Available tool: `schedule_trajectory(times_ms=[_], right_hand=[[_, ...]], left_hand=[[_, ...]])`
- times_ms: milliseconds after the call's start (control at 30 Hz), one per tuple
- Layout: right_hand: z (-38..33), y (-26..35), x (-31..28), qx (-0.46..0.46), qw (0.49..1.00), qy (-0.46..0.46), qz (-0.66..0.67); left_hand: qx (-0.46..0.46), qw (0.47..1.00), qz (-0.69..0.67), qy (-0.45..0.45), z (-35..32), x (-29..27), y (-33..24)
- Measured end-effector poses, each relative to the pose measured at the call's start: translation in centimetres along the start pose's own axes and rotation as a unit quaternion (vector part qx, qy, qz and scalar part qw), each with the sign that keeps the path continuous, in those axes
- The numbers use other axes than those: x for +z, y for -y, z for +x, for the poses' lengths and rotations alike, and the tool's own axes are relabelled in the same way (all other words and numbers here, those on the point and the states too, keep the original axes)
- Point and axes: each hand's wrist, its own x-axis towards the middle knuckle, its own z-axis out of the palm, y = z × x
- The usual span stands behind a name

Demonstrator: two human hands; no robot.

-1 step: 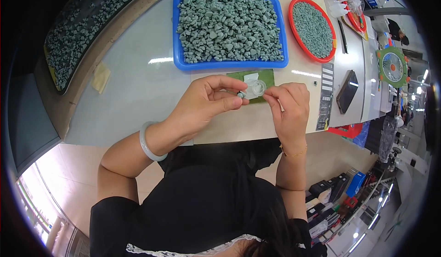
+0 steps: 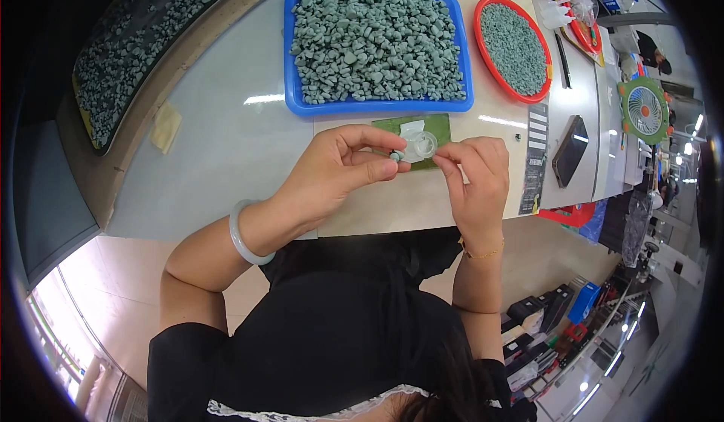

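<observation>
The left hand (image 2: 339, 169) pinches a small grey-green stone (image 2: 395, 155) between thumb and forefinger, its fingers closed narrowly on it. Just beside it, the right hand (image 2: 479, 177) grips a small clear plastic bag (image 2: 421, 146) at its edge, fingers pressed together on the film. Stone and bag meet above a green card (image 2: 440, 128) lying on the pale worktop (image 2: 226, 150). Behind the card sits a blue tray (image 2: 296, 104) heaped with similar stones, and to its right a red round tray (image 2: 478, 22) of finer ones. A dark phone (image 2: 569, 150) lies further right.
</observation>
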Motion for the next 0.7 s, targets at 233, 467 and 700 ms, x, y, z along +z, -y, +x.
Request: schedule_trajectory(times_ms=[233, 467, 700], right_hand=[[-0.7, 1.4, -0.3, -0.001, 0.985, -0.059, 0.163], [-0.4, 1.3, 0.1, -0.030, 0.983, -0.118, 0.137], [-0.2, 1.7, 0.0, -0.100, 0.988, -0.097, 0.066]], left_hand=[[-0.023, 0.999, -0.016, 0.018, 0.5, 0.8, 0.2], [-0.026, 0.999, 0.000, 0.025, 1.1, 1.8, -0.1], [-0.029, 0.999, 0.024, 0.014, 0.4, 1.6, -1.0]])
